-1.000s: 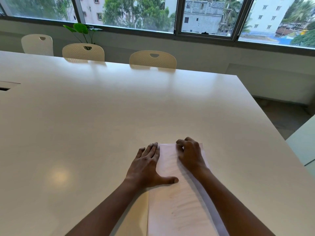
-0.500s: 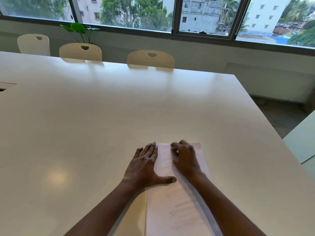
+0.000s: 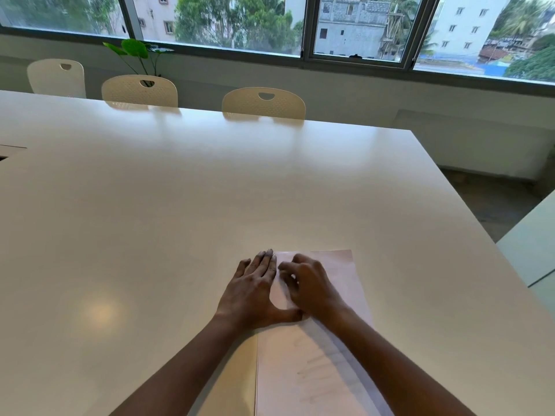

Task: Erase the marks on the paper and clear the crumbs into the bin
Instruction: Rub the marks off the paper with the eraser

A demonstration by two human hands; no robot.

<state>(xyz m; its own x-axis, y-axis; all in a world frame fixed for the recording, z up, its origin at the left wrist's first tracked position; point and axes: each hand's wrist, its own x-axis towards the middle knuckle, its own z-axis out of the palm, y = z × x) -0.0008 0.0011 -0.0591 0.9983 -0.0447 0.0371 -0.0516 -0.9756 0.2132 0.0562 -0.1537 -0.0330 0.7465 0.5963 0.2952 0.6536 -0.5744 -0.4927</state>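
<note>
On the white table (image 3: 210, 190) a sheet of paper (image 3: 282, 394) lies flat, with faint grey marks (image 3: 318, 367) across its near half. At the paper's left edge the left hand (image 3: 252, 292) presses down, fingers straight and together, thumb splayed onto the sheet. On the paper's far part the right hand (image 3: 309, 283) rests with its fingers curled and blurred; I cannot tell whether they pinch anything.

The bench (image 3: 210, 190) is a broad, glossy white slab. A sheet of paper (image 3: 315, 382) lies flat on it, reaching just beyond both grips and back to the near edge. The left grip (image 3: 253, 291) lies flat on bare bench, thumb over the paper's left edge. The right grip (image 3: 312, 288), curled and blurred, rests on the sheet. Faint pencil marks (image 3: 318, 367) show nearer than the grips. A dark slot (image 3: 9, 151) sits far left of them.
</note>
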